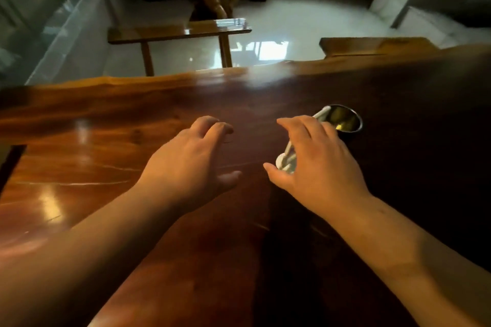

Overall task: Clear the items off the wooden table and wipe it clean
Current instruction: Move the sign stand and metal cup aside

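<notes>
Polished dark wood fills your view: the counter (pixel 111 146) is a thick slab with a wavy live edge along its far side, glossy enough to throw back pale window glare. Beyond it lies a shiny white tiled floor (pixel 305 21), with a wooden bench (pixel 175 32) at 12 o'clock and a second wooden piece, only partly seen, at 1 o'clock.

Your left hand (pixel 191 164) hovers palm down over the middle of the counter, its grip open, fingers loosely curled, nothing in it. Your right hand (pixel 316 164) is just at 3 o'clock from it, fingers spread and bent over a small white object (pixel 285 160) lying on the wood under the palm. The thumb is close beside it, but you cannot tell whether the grip has actually closed on it; blur hides the contact and what the object is.

A round metal cup (pixel 342 121), shiny inside with a yellowish reflection, stands at 1 o'clock from your right hand, a white spoon-like handle (pixel 320 114) leaning on its rim.
</notes>
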{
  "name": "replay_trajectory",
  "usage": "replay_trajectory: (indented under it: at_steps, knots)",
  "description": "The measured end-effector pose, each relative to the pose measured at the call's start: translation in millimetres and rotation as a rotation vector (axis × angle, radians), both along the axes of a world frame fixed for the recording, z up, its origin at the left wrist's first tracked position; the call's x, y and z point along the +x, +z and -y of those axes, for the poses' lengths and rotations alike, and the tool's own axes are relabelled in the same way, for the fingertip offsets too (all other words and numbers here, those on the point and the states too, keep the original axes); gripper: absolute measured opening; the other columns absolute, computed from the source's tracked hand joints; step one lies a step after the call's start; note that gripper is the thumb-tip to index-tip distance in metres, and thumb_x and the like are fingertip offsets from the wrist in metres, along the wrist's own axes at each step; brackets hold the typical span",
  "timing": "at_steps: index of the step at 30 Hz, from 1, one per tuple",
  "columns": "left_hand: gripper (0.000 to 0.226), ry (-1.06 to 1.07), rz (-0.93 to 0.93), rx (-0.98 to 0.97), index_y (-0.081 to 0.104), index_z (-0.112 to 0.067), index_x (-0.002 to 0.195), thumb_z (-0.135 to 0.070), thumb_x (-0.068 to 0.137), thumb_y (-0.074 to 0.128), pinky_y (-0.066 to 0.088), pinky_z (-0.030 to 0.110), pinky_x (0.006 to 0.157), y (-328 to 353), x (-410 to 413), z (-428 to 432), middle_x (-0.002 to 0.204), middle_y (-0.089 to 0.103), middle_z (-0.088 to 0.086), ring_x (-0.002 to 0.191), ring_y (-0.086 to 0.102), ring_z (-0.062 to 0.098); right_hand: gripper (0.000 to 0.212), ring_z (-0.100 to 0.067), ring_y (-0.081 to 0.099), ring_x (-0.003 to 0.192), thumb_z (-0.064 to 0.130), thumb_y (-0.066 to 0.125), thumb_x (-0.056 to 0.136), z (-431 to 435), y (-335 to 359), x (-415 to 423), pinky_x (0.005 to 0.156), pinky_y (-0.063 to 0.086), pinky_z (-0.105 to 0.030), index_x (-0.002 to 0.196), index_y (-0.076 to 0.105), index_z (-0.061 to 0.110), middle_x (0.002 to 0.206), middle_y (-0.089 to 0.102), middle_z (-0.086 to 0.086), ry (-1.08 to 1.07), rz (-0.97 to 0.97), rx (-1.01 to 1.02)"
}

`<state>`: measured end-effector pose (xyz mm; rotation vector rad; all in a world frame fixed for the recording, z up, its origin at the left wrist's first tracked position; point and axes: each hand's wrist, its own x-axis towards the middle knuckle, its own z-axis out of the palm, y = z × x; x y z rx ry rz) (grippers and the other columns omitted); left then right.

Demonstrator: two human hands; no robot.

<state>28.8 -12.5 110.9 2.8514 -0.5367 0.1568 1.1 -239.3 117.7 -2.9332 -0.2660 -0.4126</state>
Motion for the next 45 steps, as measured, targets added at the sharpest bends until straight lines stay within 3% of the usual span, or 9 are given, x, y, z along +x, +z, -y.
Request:
replay_trajectory:
  at_steps: [6,9,14,18,25,28,32,38,45]
  knots:
    - [0.090,-0.096,0.069,0.038,0.037,-0.039,0.139,-0.087,0.065,0.047,0.047,0.027,0.060,-7.2,39.6,106.5,0.149,0.044,-0.006,0.103,0.067,0.020,0.084,-0.029,0.046,0.120,0.059,0.074,0.076,111.6,-4.8,19.8,0.091,0.049,-0.046,0.144,0.041,0.023,0.139,0.049,-0.004,-0.132,-0.016,-0.021]
    - [0.088,-0.109,0.075,0.041,0.038,-0.036,0.139,-0.082,0.066,0.054,0.047,0.028,0.053,-18.3,63.0,148.4,0.145,0.048,-0.002,0.094,0.069,0.023,0.081,-0.030,0.048,0.116,0.056,0.074,0.078,149.1,-16.8,37.6,0.087,0.050,-0.046,0.144,0.041,0.024,0.137,0.049,-0.004,-0.134,-0.050,-0.027]
    - [0.065,-0.031,0.091,0.099,0.050,-0.026,0.136,-0.060,0.084,0.069,0.057,0.044,0.071,-39.0,93.4,189.1,0.129,0.061,0.006,0.102,0.063,0.030,0.067,-0.031,0.058,0.107,0.050,0.071,0.085,177.6,-43.7,68.8,0.075,0.054,-0.045,0.142,0.045,0.026,0.134,0.051,-0.002,-0.106,-0.117,-0.005]
    - [0.037,-0.040,0.088,0.132,0.061,-0.021,0.124,-0.040,0.093,0.064,0.052,0.039,0.064,-50.8,104.1,201.7,0.105,0.068,0.005,0.088,0.062,0.028,0.046,-0.031,0.062,0.098,0.043,0.065,0.091,182.9,-66.0,83.8,0.069,0.053,-0.042,0.133,0.054,0.028,0.123,0.058,0.000,-0.088,-0.178,-0.025]
    - [0.021,-0.036,0.118,0.070,0.063,-0.026,0.112,-0.029,0.091,0.066,0.056,0.041,0.060,-54.5,111.5,192.4,0.091,0.065,0.001,0.075,0.060,0.026,0.009,-0.021,0.055,0.077,0.032,0.052,0.100,178.8,-82.4,92.8,0.059,0.046,-0.038,0.103,0.059,0.026,0.091,0.051,0.005,-0.063,-0.154,0.006]
    - [0.016,-0.053,0.115,0.055,0.062,-0.031,0.104,-0.029,0.090,0.069,0.057,0.041,0.061,-47.1,113.8,175.4,0.088,0.063,-0.002,0.075,0.061,0.024,0.010,-0.019,0.053,0.073,0.031,0.050,0.101,167.9,-79.5,92.1,0.060,0.049,-0.040,0.099,0.058,0.026,0.087,0.049,0.005,-0.042,-0.146,-0.007]
    - [0.023,-0.024,0.126,0.049,0.064,-0.032,0.109,-0.025,0.089,0.071,0.055,0.039,0.060,-30.3,117.7,128.6,0.093,0.064,-0.004,0.077,0.060,0.021,0.011,-0.018,0.053,0.074,0.031,0.050,0.102,131.4,-68.8,89.4,0.062,0.052,-0.042,0.101,0.059,0.025,0.088,0.050,0.006,0.012,-0.146,-0.018]
    - [0.021,0.074,0.179,0.105,0.063,-0.033,0.112,-0.027,0.092,0.068,0.026,0.021,0.048,0.8,115.8,7.8,0.088,0.055,-0.009,0.073,0.052,0.014,0.011,-0.021,0.055,0.073,0.029,0.057,0.098,31.1,-49.2,93.2,0.061,0.050,-0.040,0.104,0.064,0.022,0.088,0.052,0.003,0.140,-0.098,0.012]
    - [0.019,0.267,0.144,0.180,0.060,-0.033,0.112,-0.027,0.095,0.065,0.040,0.029,0.055,17.1,95.5,-158.2,0.075,0.043,-0.013,0.071,0.052,0.014,0.009,-0.019,0.044,0.071,0.031,0.057,0.098,-126.1,-45.6,100.6,0.058,0.036,-0.033,0.102,0.062,0.025,0.087,0.047,0.005,0.274,-0.065,0.031]
